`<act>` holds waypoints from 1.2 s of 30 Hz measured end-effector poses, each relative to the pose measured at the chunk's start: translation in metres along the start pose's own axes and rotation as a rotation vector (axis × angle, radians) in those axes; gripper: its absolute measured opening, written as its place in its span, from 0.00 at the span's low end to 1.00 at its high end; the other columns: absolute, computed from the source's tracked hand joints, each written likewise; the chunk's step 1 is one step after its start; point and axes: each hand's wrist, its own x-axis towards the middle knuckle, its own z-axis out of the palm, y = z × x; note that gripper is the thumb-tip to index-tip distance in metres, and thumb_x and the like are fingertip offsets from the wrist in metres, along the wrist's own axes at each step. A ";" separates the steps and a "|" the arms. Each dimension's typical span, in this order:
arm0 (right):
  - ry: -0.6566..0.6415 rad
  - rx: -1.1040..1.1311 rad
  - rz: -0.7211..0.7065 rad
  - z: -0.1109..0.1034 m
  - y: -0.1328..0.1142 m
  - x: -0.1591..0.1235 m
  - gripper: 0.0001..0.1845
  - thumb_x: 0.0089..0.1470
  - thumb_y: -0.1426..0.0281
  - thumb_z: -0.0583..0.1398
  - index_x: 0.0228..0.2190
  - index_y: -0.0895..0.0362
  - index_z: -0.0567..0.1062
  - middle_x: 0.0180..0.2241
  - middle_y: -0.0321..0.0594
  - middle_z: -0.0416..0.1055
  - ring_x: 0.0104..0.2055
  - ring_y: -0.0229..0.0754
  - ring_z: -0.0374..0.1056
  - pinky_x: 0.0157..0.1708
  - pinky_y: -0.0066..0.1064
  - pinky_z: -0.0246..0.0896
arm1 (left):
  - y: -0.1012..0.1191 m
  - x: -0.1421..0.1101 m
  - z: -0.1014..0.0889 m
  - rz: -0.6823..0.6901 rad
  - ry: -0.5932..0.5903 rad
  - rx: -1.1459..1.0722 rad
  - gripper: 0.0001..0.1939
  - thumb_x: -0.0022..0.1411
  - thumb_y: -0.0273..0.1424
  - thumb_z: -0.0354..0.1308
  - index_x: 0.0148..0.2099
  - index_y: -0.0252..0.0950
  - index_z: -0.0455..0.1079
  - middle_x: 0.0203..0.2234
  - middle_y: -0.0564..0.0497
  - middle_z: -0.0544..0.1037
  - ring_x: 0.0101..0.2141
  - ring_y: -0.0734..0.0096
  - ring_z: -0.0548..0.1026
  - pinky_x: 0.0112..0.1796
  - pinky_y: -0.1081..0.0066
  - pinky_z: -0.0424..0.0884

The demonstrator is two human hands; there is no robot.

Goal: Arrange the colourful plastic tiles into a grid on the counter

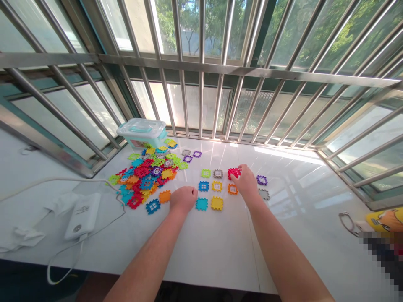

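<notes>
Right hand (246,182): narrow, fingers closed on red tile (234,173).
Left hand (183,200): curled into fist; cannot tell if anything is inside.
Spaced tiles (217,186): 3 loose rows, set apart so each shows.
Tile heap (145,172): farther left, below lidded plastic box (141,132).

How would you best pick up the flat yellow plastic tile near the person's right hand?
Probably from straight above, with the right hand: pinch the flat yellow plastic tile across two opposite notched edges. It lies flat on the white tabletop, and those notches give fingertips something to catch.
</notes>
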 end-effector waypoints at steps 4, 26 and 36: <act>-0.008 0.006 0.013 0.008 0.002 0.001 0.22 0.59 0.59 0.64 0.52 0.54 0.69 0.47 0.48 0.75 0.49 0.51 0.70 0.45 0.37 0.61 | -0.001 0.001 0.001 0.009 0.013 -0.008 0.26 0.74 0.39 0.43 0.40 0.41 0.84 0.38 0.41 0.85 0.39 0.57 0.81 0.38 0.66 0.67; -0.052 -0.081 0.040 0.013 0.000 -0.002 0.28 0.60 0.55 0.65 0.55 0.54 0.67 0.53 0.49 0.72 0.55 0.53 0.68 0.51 0.37 0.59 | 0.000 0.000 0.002 -0.003 0.006 -0.010 0.27 0.74 0.39 0.42 0.43 0.41 0.85 0.39 0.40 0.85 0.41 0.55 0.81 0.41 0.64 0.69; -0.195 -0.346 0.178 0.007 -0.026 -0.001 0.43 0.60 0.46 0.64 0.64 0.59 0.61 0.56 0.60 0.70 0.60 0.63 0.63 0.55 0.48 0.58 | 0.001 0.000 0.001 -0.007 0.021 0.013 0.27 0.74 0.40 0.43 0.40 0.40 0.84 0.37 0.42 0.85 0.38 0.57 0.81 0.36 0.66 0.68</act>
